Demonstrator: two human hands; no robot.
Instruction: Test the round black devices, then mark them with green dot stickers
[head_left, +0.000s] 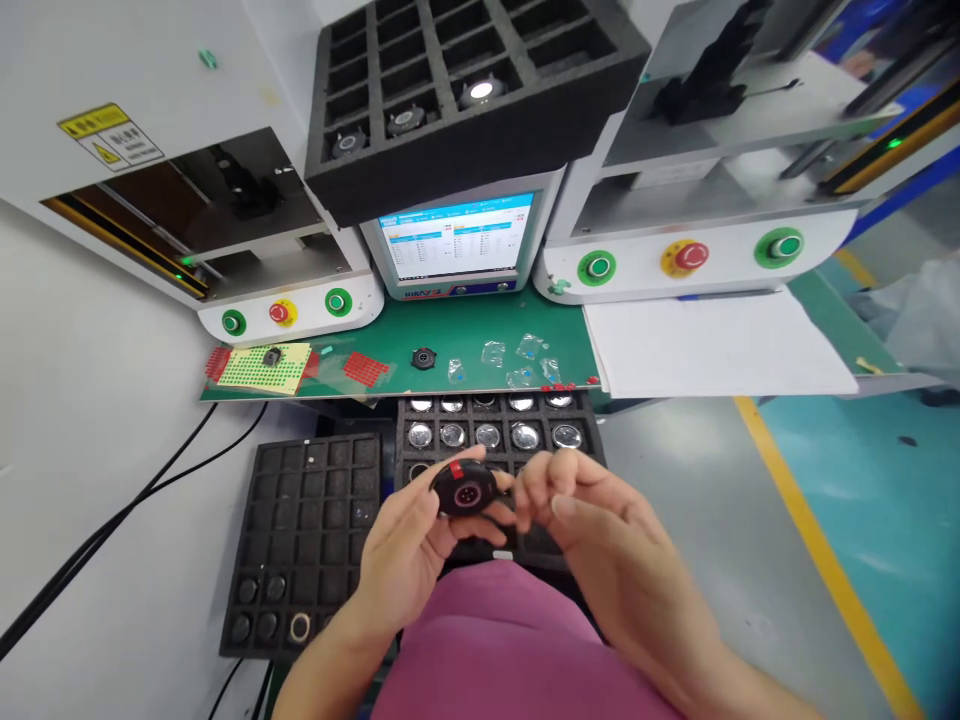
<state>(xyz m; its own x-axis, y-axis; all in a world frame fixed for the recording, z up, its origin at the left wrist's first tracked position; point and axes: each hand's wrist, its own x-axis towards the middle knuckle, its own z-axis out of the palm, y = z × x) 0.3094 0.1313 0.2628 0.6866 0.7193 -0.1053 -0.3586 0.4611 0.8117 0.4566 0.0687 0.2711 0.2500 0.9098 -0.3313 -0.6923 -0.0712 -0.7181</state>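
In my left hand point(412, 540) is a black round smartwatch case point(469, 488), gripped by its edges with the back turned up. A red tab sticks to its upper rim, and a ring with small metal contacts marks its centre. My right hand point(592, 510) is closed just right of the case, thumb and fingers pinched together; whatever they may hold is too small to make out. Below both hands, a foam tray point(499, 458) holds rows of shiny round watch parts, partly covered by my hands. Another black watch case point(424, 358) lies on the green bench.
Clear film pieces point(493, 352), a red sticker sheet point(366, 369) and a yellow sheet with green dots point(259, 369) lie on the bench point(450, 325). White paper point(720, 345) is at right. A second foam tray point(307, 540) stands lower left; another point(480, 150) rests above the monitor point(454, 240), between two machines.
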